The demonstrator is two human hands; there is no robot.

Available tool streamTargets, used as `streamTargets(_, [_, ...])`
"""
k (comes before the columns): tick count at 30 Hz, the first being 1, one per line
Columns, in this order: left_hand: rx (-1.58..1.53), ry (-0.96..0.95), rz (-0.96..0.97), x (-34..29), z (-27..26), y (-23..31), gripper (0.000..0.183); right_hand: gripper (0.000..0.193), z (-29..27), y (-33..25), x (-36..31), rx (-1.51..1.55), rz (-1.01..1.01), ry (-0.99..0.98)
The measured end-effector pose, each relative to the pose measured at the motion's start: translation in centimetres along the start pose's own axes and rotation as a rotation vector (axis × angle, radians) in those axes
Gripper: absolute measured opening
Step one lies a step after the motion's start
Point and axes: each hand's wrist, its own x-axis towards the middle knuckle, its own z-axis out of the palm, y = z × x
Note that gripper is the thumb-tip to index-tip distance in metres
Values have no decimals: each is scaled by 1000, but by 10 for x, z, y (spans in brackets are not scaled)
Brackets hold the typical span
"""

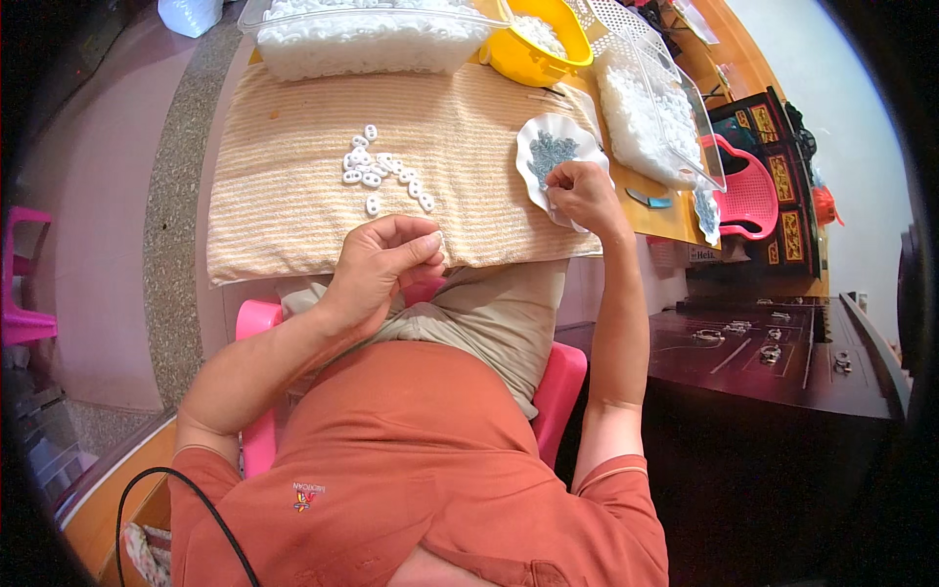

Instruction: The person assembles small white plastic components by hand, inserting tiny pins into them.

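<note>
My left hand is at the near edge of a striped beige towel, its thumb and forefinger pinched on a small white plastic piece that is mostly hidden. Beyond it, several white oval plastic pieces with dark spots or holes lie in a loose group on the towel. My right hand is over the near right side of a white wavy-rimmed dish. Its fingers are closed together, and whatever they hold is hidden. Tiny grey-blue parts are heaped in the dish.
Clear bins of white pieces stand at the back and right. Between them sits a yellow basin. A dark blade-like tool lies on the table right of the dish. A pink chair stands beyond the table's right side.
</note>
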Motion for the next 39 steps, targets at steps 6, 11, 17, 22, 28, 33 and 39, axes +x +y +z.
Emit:
streamTargets(6, [-1, -4, -11, 0, 1, -1, 14, 19, -7, 9, 7, 39, -31, -71])
streamTargets(11, [1, 2, -13, 0, 1, -1, 14, 18, -6, 0, 8, 9, -33, -46])
streamTargets(17, [15, 7, -20, -1, 2, -1, 13, 15, -2, -6, 7, -46, -50, 7])
streamTargets(22, [3, 7, -21, -1, 2, -1, 12, 16, -2, -7, 8, -68, -39, 0])
streamTargets(28, [-1, 8, -25, -1, 2, -2, 12, 20, 1, -8, 1, -120, -104, 102])
streamTargets(33, [13, 1, -23, 0, 1, -4, 12, 20, 1, -9, 0, -151, -36, 84])
streamTargets(39, [25, 8, -30, -2, 3, -4, 13, 18, 5, -6, -3, -173, -96, 136])
